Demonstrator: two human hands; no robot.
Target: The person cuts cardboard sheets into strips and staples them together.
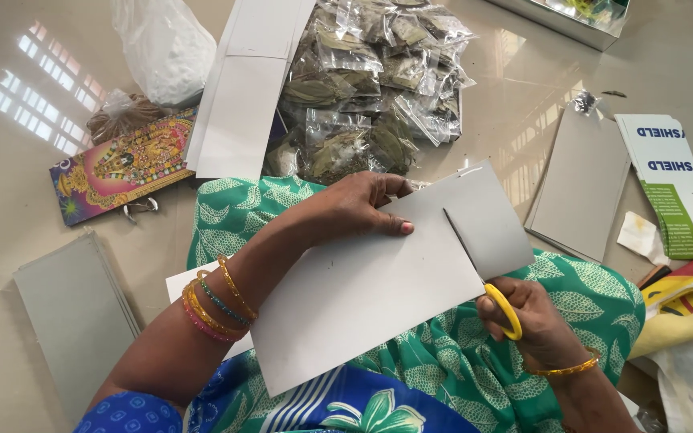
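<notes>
My left hand point(358, 210) pinches the top edge of a flat grey cardboard sheet point(362, 293) lying across my green-patterned lap, thumb pressed on its face. My right hand point(527, 317), fingers curled through yellow-handled scissors point(491, 277), cuts into the sheet's lower right edge. Beyond the sheet lies a heap of clear leaf packets point(370, 88).

scissor blades point(460, 240) mostly hidden under grey card point(362, 289), right hand point(527, 321) fingers tucked beneath — box point(571, 16) cut off at top
</notes>
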